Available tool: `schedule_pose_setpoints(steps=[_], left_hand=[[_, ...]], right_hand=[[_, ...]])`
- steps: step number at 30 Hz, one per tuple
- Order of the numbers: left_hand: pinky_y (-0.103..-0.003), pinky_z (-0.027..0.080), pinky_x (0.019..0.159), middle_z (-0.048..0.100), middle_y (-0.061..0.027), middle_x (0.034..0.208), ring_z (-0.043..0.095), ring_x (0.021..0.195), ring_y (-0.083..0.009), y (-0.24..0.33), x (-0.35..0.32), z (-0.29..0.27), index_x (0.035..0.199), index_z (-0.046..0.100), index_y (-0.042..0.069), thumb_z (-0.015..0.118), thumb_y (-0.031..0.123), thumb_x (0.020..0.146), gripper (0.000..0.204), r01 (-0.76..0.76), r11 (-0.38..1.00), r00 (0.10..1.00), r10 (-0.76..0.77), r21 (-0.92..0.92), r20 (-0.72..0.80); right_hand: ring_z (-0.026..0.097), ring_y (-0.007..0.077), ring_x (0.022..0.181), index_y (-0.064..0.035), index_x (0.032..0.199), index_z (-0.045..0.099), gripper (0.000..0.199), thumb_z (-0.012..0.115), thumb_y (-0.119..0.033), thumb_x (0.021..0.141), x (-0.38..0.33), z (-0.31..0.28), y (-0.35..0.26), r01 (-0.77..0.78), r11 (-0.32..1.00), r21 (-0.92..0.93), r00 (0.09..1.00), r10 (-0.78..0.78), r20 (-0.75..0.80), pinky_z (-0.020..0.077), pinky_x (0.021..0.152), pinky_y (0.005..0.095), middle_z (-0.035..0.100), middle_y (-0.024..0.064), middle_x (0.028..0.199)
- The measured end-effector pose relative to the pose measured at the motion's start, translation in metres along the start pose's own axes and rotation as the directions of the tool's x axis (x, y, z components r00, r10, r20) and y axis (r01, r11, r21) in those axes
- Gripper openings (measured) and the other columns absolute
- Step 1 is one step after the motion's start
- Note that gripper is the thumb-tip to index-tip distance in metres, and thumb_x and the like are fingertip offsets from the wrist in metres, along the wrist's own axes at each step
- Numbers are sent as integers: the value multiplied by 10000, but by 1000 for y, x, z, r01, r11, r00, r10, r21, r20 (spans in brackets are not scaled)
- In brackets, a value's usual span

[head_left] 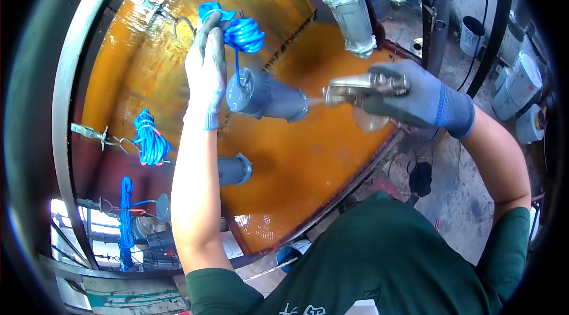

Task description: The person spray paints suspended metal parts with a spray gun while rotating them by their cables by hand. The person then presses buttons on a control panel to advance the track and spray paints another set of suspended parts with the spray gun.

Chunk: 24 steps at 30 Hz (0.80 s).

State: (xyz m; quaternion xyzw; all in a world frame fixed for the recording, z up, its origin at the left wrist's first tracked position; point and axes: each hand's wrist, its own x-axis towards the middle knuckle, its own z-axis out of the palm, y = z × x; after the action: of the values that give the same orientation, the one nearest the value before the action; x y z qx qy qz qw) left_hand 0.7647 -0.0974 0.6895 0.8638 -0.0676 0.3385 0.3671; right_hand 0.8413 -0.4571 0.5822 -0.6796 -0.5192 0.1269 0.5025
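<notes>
My left hand [205, 75], in a pale glove with grey fingers, is raised and closed on a coil of blue cable [244, 35]. From that coil a strand drops to a grey cylindrical housing, perhaps a pump or motor [267, 96], which hangs tilted beside my left wrist. In a grey-blue glove, my right hand [409, 96] grips a metal spray gun [355, 85]. Its nozzle points left at the housing's near end, a short gap away, with a faint mist between them. Below the gun shows a blurred, pale cup [370, 119].
Behind lies an orange-coated booth wall [320, 155] with a dark red rim. Another grey housing [348, 15] hangs at upper right, one [235, 169] below my left forearm. Blue cable bundles [152, 140] hang on hooks at left. Buckets [472, 36] stand at right; a curved metal rail [62, 107] runs left.
</notes>
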Motion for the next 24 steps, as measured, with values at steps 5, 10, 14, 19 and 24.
schedule_pose_setpoints(steps=[5, 10, 14, 19, 24], left_hand=[[-355, 477, 1106, 738, -144, 1288, 646, 1209, -189, 16, -13, -12, 1524, 559, -37, 482, 285, 1163, 490, 92, 996, 994, -92, 5, -52], [-368, 460, 1133, 737, -160, 1294, 637, 1229, -199, 9, -24, -36, 1523, 552, -51, 475, 282, 1168, 492, 54, 999, 997, -54, 1, -63], [-347, 457, 1119, 743, -154, 1271, 636, 1216, -189, 16, -34, -42, 1527, 549, -50, 483, 277, 1164, 493, 89, 996, 991, -90, -16, -94], [-312, 465, 1080, 748, -139, 1236, 641, 1178, -166, 18, -43, -50, 1520, 560, -53, 501, 261, 1156, 485, 128, 990, 982, -117, 62, -151], [-298, 471, 1062, 752, -135, 1186, 655, 1136, -161, 6, -53, -70, 1501, 564, -77, 507, 264, 1153, 489, 137, 990, 970, -125, 42, -207]], right_hand=[[675, 194, 760, -34, 1093, 669, 299, 772, -299, 1000, 15, -3, -9, 87, 996, -15, 974, -88, -210, 548, 707, 365, 692, 112, 845], [710, 224, 726, -25, 1055, 667, 301, 787, -288, 968, 27, -15, -41, 116, 969, -220, 986, -85, 145, 563, 703, 384, 701, 136, 815], [727, 238, 727, -29, 1021, 676, 308, 792, -309, 964, 38, -18, -47, 20, 965, -260, 991, -54, -123, 586, 726, 387, 707, 147, 800], [725, 223, 706, -23, 1055, 685, 298, 776, -298, 985, 45, -25, -47, 255, 918, -302, 955, -289, -71, 581, 686, 374, 718, 127, 793], [724, 188, 661, -25, 1140, 691, 302, 751, -284, 998, 53, -31, -64, -57, 966, -252, 997, 44, -56, 587, 661, 358, 735, 96, 778]])
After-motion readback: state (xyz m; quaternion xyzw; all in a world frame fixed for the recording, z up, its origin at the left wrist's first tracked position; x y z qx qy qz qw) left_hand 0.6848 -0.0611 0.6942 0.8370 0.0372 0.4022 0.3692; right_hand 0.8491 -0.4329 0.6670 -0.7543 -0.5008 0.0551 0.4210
